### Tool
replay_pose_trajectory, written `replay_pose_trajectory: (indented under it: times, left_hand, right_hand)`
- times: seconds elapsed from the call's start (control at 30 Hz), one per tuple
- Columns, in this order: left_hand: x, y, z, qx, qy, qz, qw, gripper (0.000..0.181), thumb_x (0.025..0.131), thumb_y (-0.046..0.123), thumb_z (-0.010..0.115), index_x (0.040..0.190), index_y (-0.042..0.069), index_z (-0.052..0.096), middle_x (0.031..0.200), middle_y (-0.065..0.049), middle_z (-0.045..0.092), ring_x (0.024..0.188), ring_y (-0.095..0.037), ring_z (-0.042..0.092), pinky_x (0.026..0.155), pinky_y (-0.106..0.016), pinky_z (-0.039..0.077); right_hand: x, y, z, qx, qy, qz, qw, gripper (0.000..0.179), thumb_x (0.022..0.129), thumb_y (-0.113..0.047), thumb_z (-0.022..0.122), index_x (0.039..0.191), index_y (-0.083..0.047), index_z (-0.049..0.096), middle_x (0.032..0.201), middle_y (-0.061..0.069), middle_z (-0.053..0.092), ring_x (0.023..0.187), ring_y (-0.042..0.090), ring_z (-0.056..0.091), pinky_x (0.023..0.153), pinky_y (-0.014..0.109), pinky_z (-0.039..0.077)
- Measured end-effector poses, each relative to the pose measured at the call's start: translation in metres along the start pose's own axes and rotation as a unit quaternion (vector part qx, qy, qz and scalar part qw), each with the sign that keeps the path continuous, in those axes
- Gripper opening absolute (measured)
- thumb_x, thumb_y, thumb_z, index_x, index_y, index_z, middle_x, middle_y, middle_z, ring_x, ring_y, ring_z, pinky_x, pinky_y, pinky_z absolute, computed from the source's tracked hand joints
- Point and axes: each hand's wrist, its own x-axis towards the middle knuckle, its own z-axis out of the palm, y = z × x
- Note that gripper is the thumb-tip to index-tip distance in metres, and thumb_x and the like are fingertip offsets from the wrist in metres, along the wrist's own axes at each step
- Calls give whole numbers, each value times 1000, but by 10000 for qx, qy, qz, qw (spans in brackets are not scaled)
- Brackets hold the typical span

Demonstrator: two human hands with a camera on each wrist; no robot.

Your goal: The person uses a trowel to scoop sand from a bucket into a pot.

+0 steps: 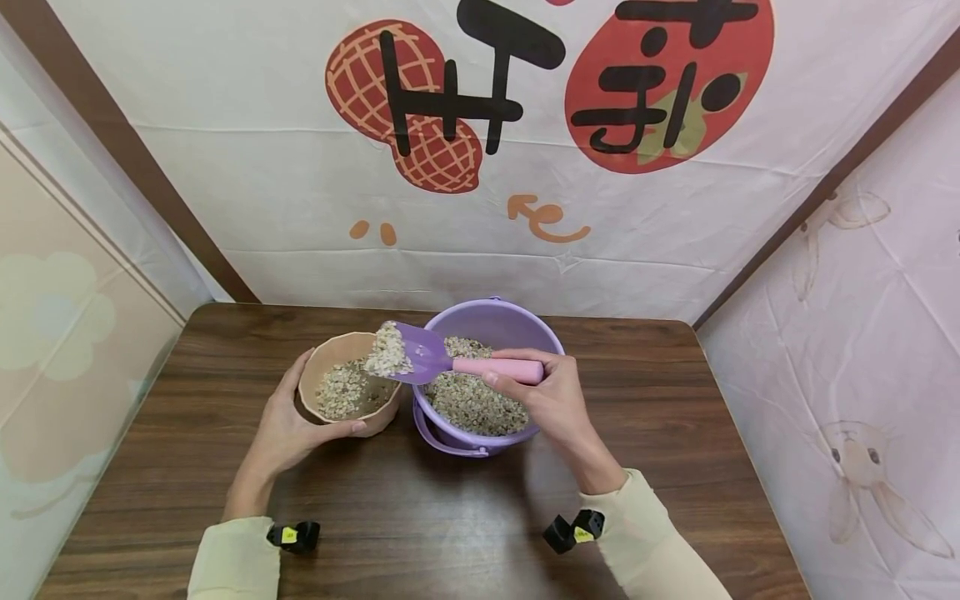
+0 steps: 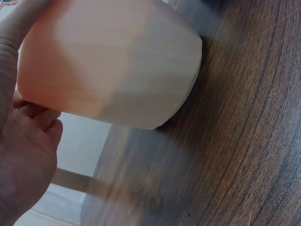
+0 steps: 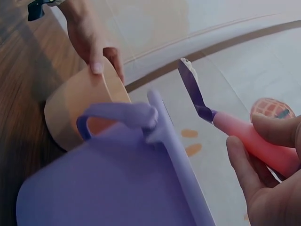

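My right hand [image 1: 557, 396] grips the pink handle of a toy shovel [image 1: 429, 354] with a purple blade. Pale gravel [image 1: 387, 353] is heaped on the blade, which hangs over the right side of a tan faceted pot [image 1: 311, 375]. Inside the pot lies more gravel [image 1: 348, 392]. With the thumb at the near rim and fingers round the far left side, my left hand [image 1: 288, 429] holds the pot on the table. Beneath the shovel handle stands a purple bucket [image 1: 491, 312], holding plenty of the same gravel [image 1: 480, 404]. In the right wrist view the shovel [image 3: 193, 92] is above the bucket's rim.
The bucket's purple carry handle [image 1: 442, 442] hangs down on its near left side, close to the pot. Both containers stand on a brown wood-grain table [image 1: 465, 525]. A printed cloth [image 1: 300, 275] hangs behind the table's far edge, with more cloth at both sides.
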Motion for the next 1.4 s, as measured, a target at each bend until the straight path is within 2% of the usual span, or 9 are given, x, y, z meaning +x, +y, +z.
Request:
replay_pose_trajectory:
  times: [0.27,0.47,0.67,0.93,1.07,1.23,1.3,1.4]
  left_hand:
    - [0,-1,2,-43,54,105,9999,126,59,28,101,161,22,27,152,-20,42,134,-40,41,103,-64,35]
    - [0,1,1,-109,62,96,9999,127,58,27,102,161,23,27,152,-20,43,134,-40,41,103,-64,36]
    - [0,0,1,-113,77,68,9999,127,59,26,102,161,21,27,152,-20,43,134,-40,41,103,-63,35]
    - [0,-2,2,-30,84,98,9999,127,59,28,102,161,18,27,150,-21,44,133,-40,42,102,-63,36]
    - [0,-1,2,-39,86,104,9999,127,59,27,102,161,18,27,150,-21,44,133,-40,42,103,-63,36]
    - [1,-1,2,-72,92,126,9999,126,59,26,102,161,18,28,150,-20,45,133,-39,42,103,-63,36]
    - [0,-1,2,-75,95,135,9998,126,59,26,102,161,18,28,150,-20,45,132,-39,43,103,-62,36]
    - [0,-2,2,-91,95,151,9998,126,59,26,102,161,18,28,149,-20,45,132,-39,43,103,-62,36]
  right_hand:
    - [11,4,26,-144,80,82,9998,30,80,0,84,108,5,75,95,14,76,79,15,71,72,29,60]
    - [18,6,39,-639,130,-62,9979,29,80,-6,86,107,0,78,94,8,77,79,12,71,70,26,59]
    - [25,4,49,-1431,165,-157,9894,25,79,-15,88,103,-11,82,86,-4,77,77,7,67,60,20,50]
    - [31,4,58,-2119,288,-99,9768,20,79,-21,89,97,-17,83,85,-12,76,78,4,65,61,22,50]
    - [35,2,62,-2219,171,-152,9748,15,80,-23,87,95,-22,84,80,-17,75,66,1,57,51,21,43]
    - [39,-3,69,-2209,-23,-41,9753,12,83,-19,84,92,-27,85,76,-22,73,50,1,35,42,20,25]
    - [40,-5,72,-2268,-33,6,9739,12,82,-18,84,89,-29,84,73,-23,72,49,1,33,41,20,25]
    - [42,-7,75,-2413,-76,33,9704,12,82,-19,83,86,-31,84,71,-24,71,48,2,35,43,22,31]
